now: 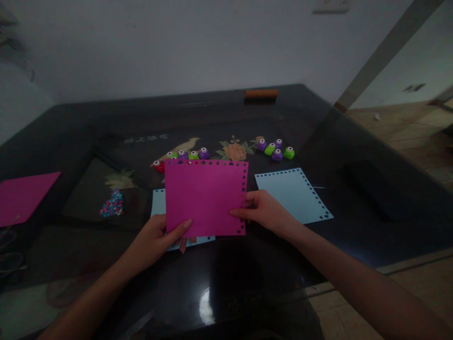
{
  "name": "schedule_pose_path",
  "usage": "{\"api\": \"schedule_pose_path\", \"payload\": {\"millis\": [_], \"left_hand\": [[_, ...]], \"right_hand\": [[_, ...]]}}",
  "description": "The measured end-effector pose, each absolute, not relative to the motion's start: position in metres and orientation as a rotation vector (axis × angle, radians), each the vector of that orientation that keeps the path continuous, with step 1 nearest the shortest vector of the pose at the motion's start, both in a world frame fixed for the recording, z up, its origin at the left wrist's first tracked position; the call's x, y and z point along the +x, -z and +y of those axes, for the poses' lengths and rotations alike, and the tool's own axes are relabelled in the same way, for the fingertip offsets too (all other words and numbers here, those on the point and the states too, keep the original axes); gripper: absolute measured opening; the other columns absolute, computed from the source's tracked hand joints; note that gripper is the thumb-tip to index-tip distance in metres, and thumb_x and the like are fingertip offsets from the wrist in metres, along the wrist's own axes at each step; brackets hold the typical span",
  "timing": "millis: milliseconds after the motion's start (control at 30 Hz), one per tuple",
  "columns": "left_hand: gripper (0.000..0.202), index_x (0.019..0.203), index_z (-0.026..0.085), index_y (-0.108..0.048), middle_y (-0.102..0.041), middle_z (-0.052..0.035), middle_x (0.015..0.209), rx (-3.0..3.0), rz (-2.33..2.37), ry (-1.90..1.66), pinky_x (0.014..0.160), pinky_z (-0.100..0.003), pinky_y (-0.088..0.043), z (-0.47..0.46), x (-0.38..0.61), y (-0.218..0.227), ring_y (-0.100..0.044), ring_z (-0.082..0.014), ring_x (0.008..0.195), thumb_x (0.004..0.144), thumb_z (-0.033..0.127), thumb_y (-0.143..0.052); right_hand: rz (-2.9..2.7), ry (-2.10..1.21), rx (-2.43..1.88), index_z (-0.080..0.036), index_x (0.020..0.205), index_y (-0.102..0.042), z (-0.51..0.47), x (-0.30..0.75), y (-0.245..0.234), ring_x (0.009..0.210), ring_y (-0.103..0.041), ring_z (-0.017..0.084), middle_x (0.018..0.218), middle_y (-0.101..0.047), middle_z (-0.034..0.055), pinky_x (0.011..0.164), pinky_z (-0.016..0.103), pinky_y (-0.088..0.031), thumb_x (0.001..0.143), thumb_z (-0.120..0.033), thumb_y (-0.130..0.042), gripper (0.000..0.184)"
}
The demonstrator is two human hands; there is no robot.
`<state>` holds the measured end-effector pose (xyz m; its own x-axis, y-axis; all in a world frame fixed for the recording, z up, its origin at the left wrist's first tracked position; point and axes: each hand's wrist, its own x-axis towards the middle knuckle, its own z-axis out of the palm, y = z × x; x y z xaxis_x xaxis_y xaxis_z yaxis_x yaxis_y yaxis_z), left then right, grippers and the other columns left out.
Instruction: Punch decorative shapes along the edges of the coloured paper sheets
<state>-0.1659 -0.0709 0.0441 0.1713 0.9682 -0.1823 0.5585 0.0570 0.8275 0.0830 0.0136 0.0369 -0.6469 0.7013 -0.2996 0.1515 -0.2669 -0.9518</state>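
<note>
A pink sheet of paper [205,198] is held up over the table between my two hands. Small punched shapes run along its top and right edges. At its lower left corner my left hand [161,238] grips it, thumb in front and fingers behind. My right hand [264,210] pinches the right edge. Partly hidden behind the pink sheet lies a light blue sheet [158,202]. Another light blue sheet [292,196], punched along its top and right edges, rests to the right of my right hand.
Several small purple, green and red craft punches [277,154] stand in two groups behind the sheets. Colourful paper bits [113,204] lie at left, near another pink sheet [28,198] and scissors [12,262]. A brown roll [261,94] lies by the wall.
</note>
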Motion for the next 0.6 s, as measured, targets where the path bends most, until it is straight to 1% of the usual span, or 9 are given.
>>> {"api": "schedule_pose_path", "payload": {"millis": [167, 233, 300, 367, 467, 600], "left_hand": [[0.045, 0.051, 0.021, -0.061, -0.066, -0.0003, 0.053, 1.601, 1.489, -0.629, 0.059, -0.023, -0.046, -0.0709, -0.1656, -0.0445, -0.062, -0.0144, 0.054, 0.088, 0.043, -0.048], [0.044, 0.052, 0.020, -0.061, -0.066, -0.0002, 0.053, 1.609, 1.497, -0.618, 0.059, -0.023, -0.046, -0.0708, -0.1655, -0.0449, -0.062, -0.0143, 0.054, 0.088, 0.043, -0.048], [0.045, 0.052, 0.020, -0.061, -0.065, 0.0000, 0.052, 1.618, 1.505, -0.606, 0.058, -0.023, -0.046, -0.0708, -0.1658, -0.0448, -0.061, -0.0141, 0.053, 0.088, 0.043, -0.048], [0.045, 0.052, 0.020, -0.062, -0.065, 0.0003, 0.052, 1.615, 1.504, -0.604, 0.059, -0.023, -0.046, -0.0707, -0.1662, -0.0449, -0.060, -0.0140, 0.053, 0.088, 0.043, -0.047], [0.044, 0.053, 0.020, -0.062, -0.065, 0.0004, 0.052, 1.590, 1.501, -0.607, 0.060, -0.023, -0.047, -0.0703, -0.1657, -0.0459, -0.061, -0.0149, 0.055, 0.087, 0.044, -0.047], [0.043, 0.053, 0.021, -0.061, -0.066, 0.0002, 0.053, 1.572, 1.513, -0.622, 0.060, -0.023, -0.047, -0.0706, -0.1646, -0.0473, -0.062, -0.0153, 0.056, 0.086, 0.044, -0.048]], "right_hand": [[-1.583, -2.005, -1.014, -0.019, 0.081, -0.071, 0.0140, 0.0834, -0.0356, 0.075, -0.065, 0.017, 0.080, -0.072, 0.0033, 0.075, 0.033, -0.050, 0.072, -0.034, -0.074, 0.017], [-1.611, -1.987, -1.033, -0.018, 0.080, -0.070, 0.0142, 0.0835, -0.0365, 0.069, -0.062, 0.015, 0.077, -0.070, 0.0028, 0.069, 0.030, -0.048, 0.072, -0.037, -0.073, 0.021], [-1.677, -1.939, -1.064, -0.016, 0.075, -0.068, 0.0143, 0.0837, -0.0380, 0.061, -0.056, 0.012, 0.070, -0.067, 0.0021, 0.060, 0.027, -0.043, 0.075, -0.041, -0.070, 0.025], [-1.738, -1.892, -1.083, -0.015, 0.071, -0.066, 0.0143, 0.0841, -0.0397, 0.056, -0.049, 0.011, 0.064, -0.062, 0.0011, 0.055, 0.025, -0.037, 0.078, -0.045, -0.065, 0.031], [-1.772, -1.852, -1.106, -0.016, 0.066, -0.062, 0.0141, 0.0843, -0.0421, 0.054, -0.045, 0.010, 0.059, -0.055, -0.0004, 0.053, 0.025, -0.033, 0.082, -0.050, -0.059, 0.038], [-1.774, -1.791, -1.152, -0.018, 0.060, -0.055, 0.0149, 0.0848, -0.0442, 0.053, -0.044, 0.010, 0.056, -0.049, -0.0016, 0.052, 0.025, -0.033, 0.085, -0.052, -0.053, 0.042]]}}
